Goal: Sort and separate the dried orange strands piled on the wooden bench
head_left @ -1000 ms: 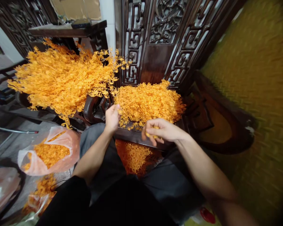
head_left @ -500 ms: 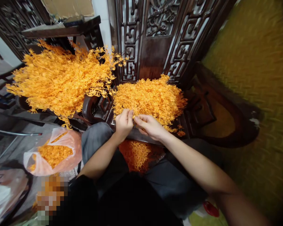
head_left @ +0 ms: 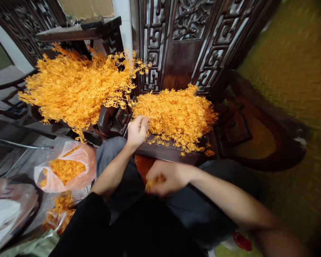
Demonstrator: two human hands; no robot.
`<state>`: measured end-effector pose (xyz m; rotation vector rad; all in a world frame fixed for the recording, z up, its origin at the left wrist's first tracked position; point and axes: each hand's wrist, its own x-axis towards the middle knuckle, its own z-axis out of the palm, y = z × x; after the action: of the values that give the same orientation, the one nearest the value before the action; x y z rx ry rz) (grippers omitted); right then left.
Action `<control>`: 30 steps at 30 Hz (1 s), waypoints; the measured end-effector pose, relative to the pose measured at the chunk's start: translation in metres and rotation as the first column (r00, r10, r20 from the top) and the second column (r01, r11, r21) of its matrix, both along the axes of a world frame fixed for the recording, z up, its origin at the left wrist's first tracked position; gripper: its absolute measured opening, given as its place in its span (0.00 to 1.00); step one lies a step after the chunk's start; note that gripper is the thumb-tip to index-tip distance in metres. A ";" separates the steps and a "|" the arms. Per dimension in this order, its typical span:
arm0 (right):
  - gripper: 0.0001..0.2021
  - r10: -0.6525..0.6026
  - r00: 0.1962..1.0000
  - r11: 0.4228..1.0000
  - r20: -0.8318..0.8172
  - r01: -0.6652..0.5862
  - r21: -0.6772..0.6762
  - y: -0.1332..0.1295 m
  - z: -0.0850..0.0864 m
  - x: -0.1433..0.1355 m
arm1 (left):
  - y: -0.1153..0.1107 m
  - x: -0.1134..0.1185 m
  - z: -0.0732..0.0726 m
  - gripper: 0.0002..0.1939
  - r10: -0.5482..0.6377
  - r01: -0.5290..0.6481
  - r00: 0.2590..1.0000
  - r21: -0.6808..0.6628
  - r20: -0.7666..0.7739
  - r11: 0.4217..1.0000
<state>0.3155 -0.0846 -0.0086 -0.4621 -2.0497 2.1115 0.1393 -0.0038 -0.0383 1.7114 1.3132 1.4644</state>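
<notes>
A heap of orange artificial flower sprigs (head_left: pixel 176 112) lies on the dark carved wooden chair (head_left: pixel 166 151) in front of me. My left hand (head_left: pixel 137 132) is at the heap's near left edge, thumb and fingers pinched together; what they hold, if anything, is hidden. Lower down, over my lap, my right hand (head_left: pixel 173 176) is closed on a small orange flower piece (head_left: pixel 155 182), a little blurred. Just behind the right hand, between my knees, part of a reddish-orange surface (head_left: pixel 143 167) shows; the hand covers most of it.
A larger bunch of orange sprigs (head_left: pixel 77 87) lies over furniture at the left. Below it, a pinkish plastic bag (head_left: pixel 89 157) holds loose orange pieces. More orange pieces (head_left: pixel 61 207) and a whitish bag (head_left: pixel 8 210) are at lower left. A carved armrest (head_left: pixel 289 150) stands at right.
My right hand has left the left hand and come down toward my lap with an orange piece. My left hand stays near the heap. The view has shifted slightly.
</notes>
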 end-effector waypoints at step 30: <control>0.20 -0.903 0.417 0.420 -0.104 0.802 -0.425 0.115 -0.013 0.093 | -0.035 0.016 0.012 0.12 -0.235 0.330 0.861 -0.145 0.450 0.933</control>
<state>0.4086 0.0306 -0.0211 -0.9130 -0.8725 1.6198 0.1552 -0.0386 -0.0266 1.2809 0.9013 1.3627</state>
